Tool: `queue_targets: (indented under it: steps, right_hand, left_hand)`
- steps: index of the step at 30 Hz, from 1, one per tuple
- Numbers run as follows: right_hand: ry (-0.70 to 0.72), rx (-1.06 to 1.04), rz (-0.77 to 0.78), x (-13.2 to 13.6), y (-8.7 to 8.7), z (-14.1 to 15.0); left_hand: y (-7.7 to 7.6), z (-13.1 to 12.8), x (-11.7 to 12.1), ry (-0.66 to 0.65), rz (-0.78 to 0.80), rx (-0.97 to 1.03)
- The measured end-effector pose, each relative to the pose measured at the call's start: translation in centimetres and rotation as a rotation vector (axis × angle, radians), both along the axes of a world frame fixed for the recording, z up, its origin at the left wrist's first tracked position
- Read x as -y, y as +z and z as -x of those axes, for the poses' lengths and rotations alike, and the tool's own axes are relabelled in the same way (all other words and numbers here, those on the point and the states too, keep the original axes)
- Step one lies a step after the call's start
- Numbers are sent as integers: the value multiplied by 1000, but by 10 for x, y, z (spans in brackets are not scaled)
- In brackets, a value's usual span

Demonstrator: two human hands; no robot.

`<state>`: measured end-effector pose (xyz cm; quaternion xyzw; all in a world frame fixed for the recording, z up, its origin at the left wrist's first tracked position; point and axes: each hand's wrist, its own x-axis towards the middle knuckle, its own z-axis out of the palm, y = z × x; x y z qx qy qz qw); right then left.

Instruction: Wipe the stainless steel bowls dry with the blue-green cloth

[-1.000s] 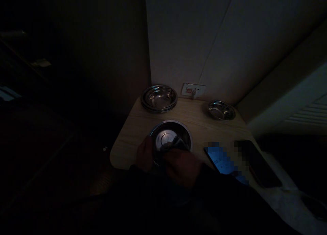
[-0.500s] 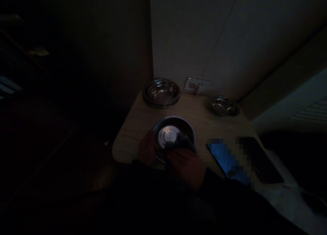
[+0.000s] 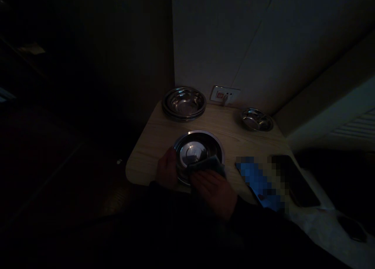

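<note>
A shiny round metal bowl (image 3: 191, 152) sits near the front edge of the small wooden table. My left hand (image 3: 167, 169) grips its left rim, the thumb along the edge. Inside the bowl's near right side, my right hand (image 3: 215, 191) holds a dark cloth (image 3: 208, 164) against the metal, its fingers stretched over the cloth. Part of the near rim is hidden behind my hands. The room is dim, so the fingertips are hard to make out.
A stack of metal bowls (image 3: 184, 103) stands at the table's (image 3: 146, 155) back left. A divided metal dish (image 3: 256, 120) is at the back right, near a wall socket (image 3: 225, 95). A lit phone (image 3: 259, 183) and a dark phone (image 3: 295, 181) lie to the right.
My right hand has shifted slightly right and its fingers have straightened, so more of the cloth shows. My left hand keeps its hold on the rim. The view has shifted a little.
</note>
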<state>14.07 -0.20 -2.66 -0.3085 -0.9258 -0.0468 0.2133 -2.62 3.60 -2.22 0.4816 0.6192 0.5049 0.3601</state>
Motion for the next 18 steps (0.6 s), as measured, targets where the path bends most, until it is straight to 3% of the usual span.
queue_targets:
  steps: [5, 9, 14, 18]
  right_hand:
    - [21, 78, -37, -2, 8, -36]
    - [-3, 12, -63, 0, 4, -28]
    - [-34, -31, -31, -2, 2, -18]
    - [-13, -42, -23, -2, 1, -14]
  left_hand:
    - [2, 0, -6, -85, -36, 45]
    - [-1, 4, -5, -121, -49, 62]
    - [-9, 7, 0, -288, -45, 26]
    - [-9, 4, 3, -247, 1, -32]
